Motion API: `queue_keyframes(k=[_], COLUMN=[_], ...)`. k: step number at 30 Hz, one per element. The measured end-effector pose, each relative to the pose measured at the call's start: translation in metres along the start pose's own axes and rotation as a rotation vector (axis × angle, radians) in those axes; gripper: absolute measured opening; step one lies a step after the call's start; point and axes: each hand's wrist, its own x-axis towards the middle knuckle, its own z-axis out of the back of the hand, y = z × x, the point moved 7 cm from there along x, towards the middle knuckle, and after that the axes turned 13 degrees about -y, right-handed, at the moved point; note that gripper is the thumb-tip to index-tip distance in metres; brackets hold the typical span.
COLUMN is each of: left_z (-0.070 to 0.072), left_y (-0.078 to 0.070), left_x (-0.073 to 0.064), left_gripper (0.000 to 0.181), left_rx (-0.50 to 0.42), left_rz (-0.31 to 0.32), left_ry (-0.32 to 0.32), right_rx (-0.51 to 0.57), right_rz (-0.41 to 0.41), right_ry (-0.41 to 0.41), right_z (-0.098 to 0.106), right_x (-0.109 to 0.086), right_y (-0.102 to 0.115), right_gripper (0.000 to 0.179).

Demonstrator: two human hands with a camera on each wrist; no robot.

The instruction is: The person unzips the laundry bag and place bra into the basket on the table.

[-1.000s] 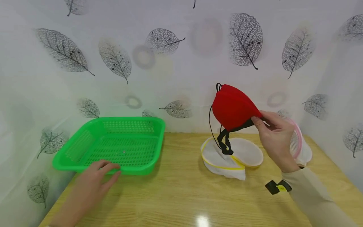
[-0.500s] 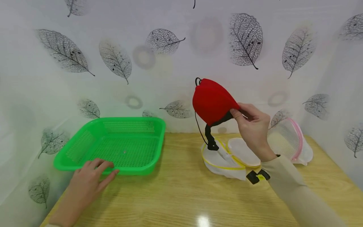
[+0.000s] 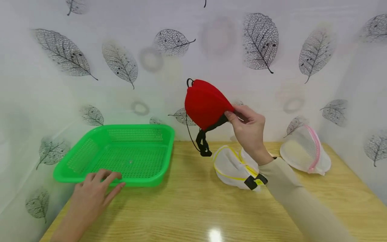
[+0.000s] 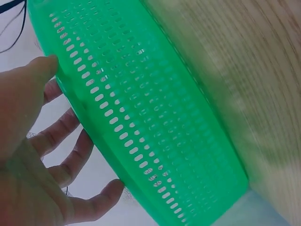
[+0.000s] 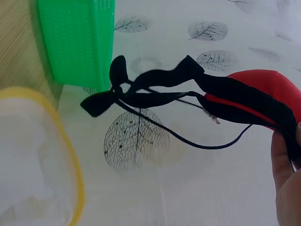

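Note:
My right hand (image 3: 248, 129) pinches the edge of a folded red bra (image 3: 207, 104) with black trim, holding it up above the table. Its black straps and a thin cord dangle; in the right wrist view the black band (image 5: 249, 96) shows doubled. On the left stands a green plastic basket (image 3: 160, 182), with perforated sides and bottom. My left hand (image 3: 92, 193) rests at its near rim, fingers relaxed and spread. In the left wrist view its fingertips (image 4: 115, 187) touch that rim.
A white mesh laundry bag with yellow trim (image 3: 225, 169) lies unzipped, partly behind my right wrist. Farther right is another white mesh bag with a pink zip (image 3: 315, 149). Behind the wooden table (image 3: 169, 211) hangs a leaf-patterned curtain (image 3: 211, 43).
My right hand has carried the bra leftward and slightly up, from over the yellow-trimmed bag toward the basket. The pink-zipped bag is uncovered. My left hand has shifted only slightly at the rim.

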Motion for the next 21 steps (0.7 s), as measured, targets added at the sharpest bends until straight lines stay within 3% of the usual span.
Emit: queue_keyframes(k=[4, 13, 21], left_z=[0.0, -0.001, 0.0], left_y=[-0.002, -0.004, -0.006], left_x=[0.0, -0.001, 0.001], left_gripper=[0.06, 0.048, 0.06], left_rx=[0.009, -0.006, 0.01], left_rz=[-0.038, -0.015, -0.016], left_ry=[-0.02, -0.02, -0.047], right_rx=[0.033, 0.084, 0.113], right_rz=[-0.015, -0.02, -0.101], right_ry=[0.026, 0.031, 0.042], right_z=[-0.018, -0.054, -0.086], right_x=[-0.003, -0.007, -0.012], right_y=[-0.001, -0.003, -0.006], right_gripper=[0.02, 0.02, 0.021])
